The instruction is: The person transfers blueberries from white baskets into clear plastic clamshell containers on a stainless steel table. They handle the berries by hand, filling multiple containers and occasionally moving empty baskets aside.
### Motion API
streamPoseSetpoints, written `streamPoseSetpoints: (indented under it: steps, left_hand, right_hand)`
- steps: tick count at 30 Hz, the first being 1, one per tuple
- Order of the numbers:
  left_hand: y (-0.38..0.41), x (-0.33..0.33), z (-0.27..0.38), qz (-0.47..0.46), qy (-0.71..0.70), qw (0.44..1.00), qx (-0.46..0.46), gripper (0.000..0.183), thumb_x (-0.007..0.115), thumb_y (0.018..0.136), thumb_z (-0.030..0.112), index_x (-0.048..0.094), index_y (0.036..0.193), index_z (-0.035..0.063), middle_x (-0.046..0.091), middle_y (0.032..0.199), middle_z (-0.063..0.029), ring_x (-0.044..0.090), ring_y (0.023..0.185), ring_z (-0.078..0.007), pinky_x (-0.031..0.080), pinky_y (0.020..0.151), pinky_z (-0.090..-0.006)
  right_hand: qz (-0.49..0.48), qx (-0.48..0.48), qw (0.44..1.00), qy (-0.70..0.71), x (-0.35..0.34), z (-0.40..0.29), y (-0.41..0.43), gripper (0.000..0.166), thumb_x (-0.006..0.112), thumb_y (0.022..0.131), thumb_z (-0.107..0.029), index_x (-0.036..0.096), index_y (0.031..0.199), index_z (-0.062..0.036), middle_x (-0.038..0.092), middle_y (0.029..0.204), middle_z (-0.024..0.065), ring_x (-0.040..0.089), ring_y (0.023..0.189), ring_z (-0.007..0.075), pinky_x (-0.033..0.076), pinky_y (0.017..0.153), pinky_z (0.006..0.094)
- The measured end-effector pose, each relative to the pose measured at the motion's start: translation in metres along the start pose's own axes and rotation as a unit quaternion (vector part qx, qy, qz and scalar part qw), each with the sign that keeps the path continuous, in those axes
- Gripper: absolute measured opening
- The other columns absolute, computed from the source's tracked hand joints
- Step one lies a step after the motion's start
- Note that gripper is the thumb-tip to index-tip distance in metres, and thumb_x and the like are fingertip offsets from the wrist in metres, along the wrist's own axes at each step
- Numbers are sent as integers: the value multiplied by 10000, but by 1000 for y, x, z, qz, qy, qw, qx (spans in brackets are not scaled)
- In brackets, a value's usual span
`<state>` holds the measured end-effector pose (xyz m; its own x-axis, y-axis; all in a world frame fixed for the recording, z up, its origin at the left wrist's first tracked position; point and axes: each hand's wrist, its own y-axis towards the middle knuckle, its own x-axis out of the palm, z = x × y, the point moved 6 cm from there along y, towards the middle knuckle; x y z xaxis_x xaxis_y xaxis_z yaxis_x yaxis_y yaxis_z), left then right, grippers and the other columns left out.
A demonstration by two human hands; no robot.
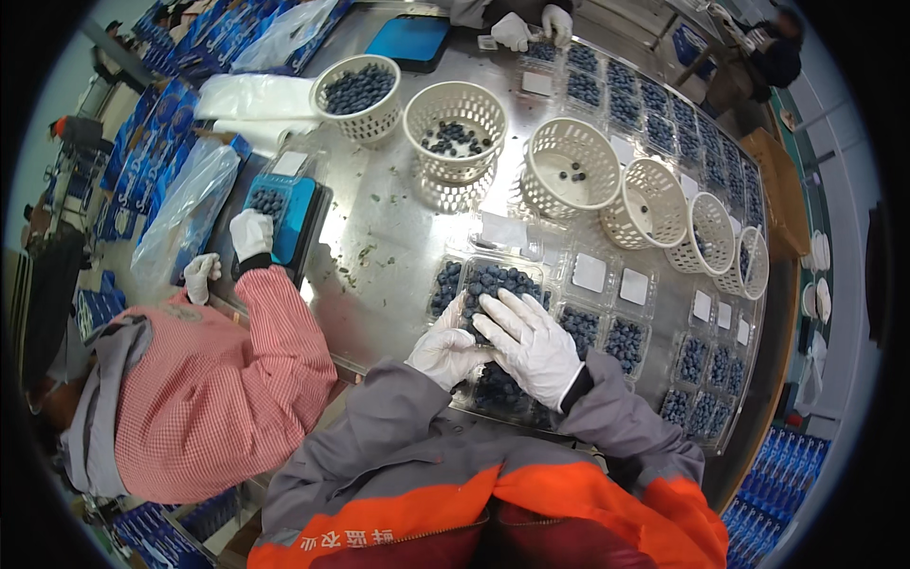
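Observation:
Both my hands wear white gloves and meet at an open clear plastic clamshell of blueberries (506,279) in front of me. My left hand (449,350) grips the near left side of this clamshell. Across its near right part lies my right hand (526,343), fingers extended over the berries; whether it holds anything is hidden. The clamshell's lid (505,231) lies folded back on the far side, with a white pad in it. Other filled clamshells stand beside and below it, among them one to the right (625,343).
White perforated baskets (455,131) with differing amounts of blueberries stand in a curved row beyond. At left, a co-worker in a checked red top (206,405) has a gloved hand by a clamshell on a blue scale (302,220). Another co-worker's gloved hands (533,30) are at the far edge.

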<state>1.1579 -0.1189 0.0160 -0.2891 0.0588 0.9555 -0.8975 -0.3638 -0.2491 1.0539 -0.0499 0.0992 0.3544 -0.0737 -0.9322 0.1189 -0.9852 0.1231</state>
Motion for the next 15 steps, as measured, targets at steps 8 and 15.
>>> streamPoseSetpoints:
  steps: [8, 15]
  left_hand:
    - [-10, -3, 11, 25, 20, 999, 20, 829, 487, 809, -84, 263, 1588, 94, 376, 1570, -220, 411, 1437, -412, 373, 1155, -665]
    - [-12, 13, 13, 1, 28, 1000, 7, 891, 458, 783, -109, 201, 1609, 105, 344, 1602, -182, 402, 1448, -408, 339, 1160, -695]
  right_hand:
    - [70, 41, 975, 205, -7, 10, -18, 378, 658, 892, -52, 663, 1270, -68, 618, 1377, 146, 570, 1309, 344, 458, 1109, 435]
    - [179, 95, 971, 128, -26, 46, 38, 350, 736, 838, -82, 723, 1181, -144, 686, 1072, 83, 645, 955, 296, 543, 820, 377]
